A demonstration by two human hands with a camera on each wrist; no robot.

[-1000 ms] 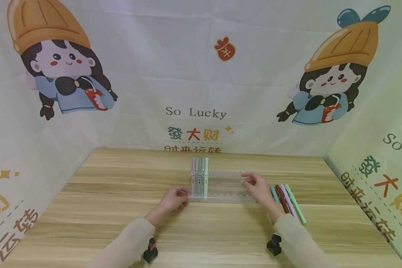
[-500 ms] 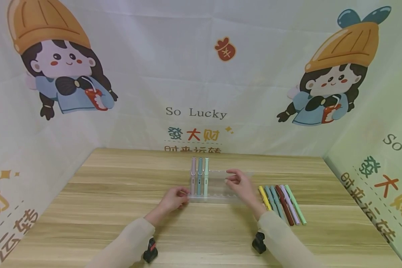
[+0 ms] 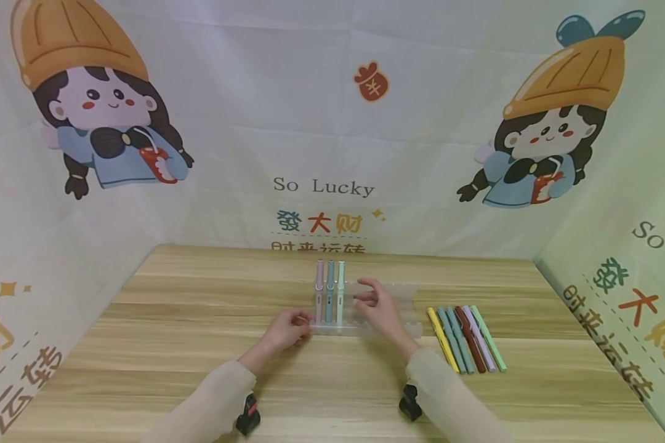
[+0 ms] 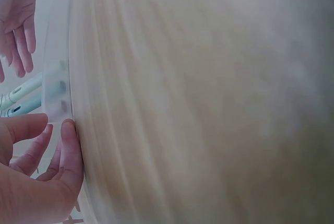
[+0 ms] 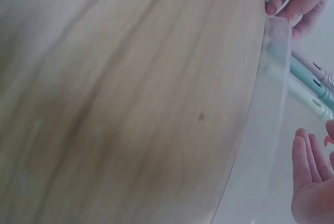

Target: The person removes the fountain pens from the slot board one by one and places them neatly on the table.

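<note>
A clear pen stand (image 3: 399, 329) with notched edges stands on the table. Three capped pens are upright at its left end: a mauve pen (image 3: 319, 295), a blue pen (image 3: 330, 295) and a pale mint pen (image 3: 340, 295). My left hand (image 3: 288, 327) holds the stand's left end, thumb and fingertips at its corner (image 4: 56, 110). Just right of the mint pen, my right hand (image 3: 379, 307) hovers in front of the stand with fingers loosely bent and nothing in them. In the right wrist view its fingers (image 5: 301, 164) are apart from the pens.
Right of the stand several pens lie side by side on the wooden table (image 3: 144, 326): a yellow pen (image 3: 442, 338), two blue-green ones, a dark red pen (image 3: 471, 338), a lilac pen (image 3: 479, 338) and a green pen (image 3: 490, 338). A printed cloth (image 3: 227, 123) hangs behind.
My right hand has moved left along the stand toward the upright pens, uncovering the yellow and blue-green pens on the table. My left hand has stayed at the stand's left end.
</note>
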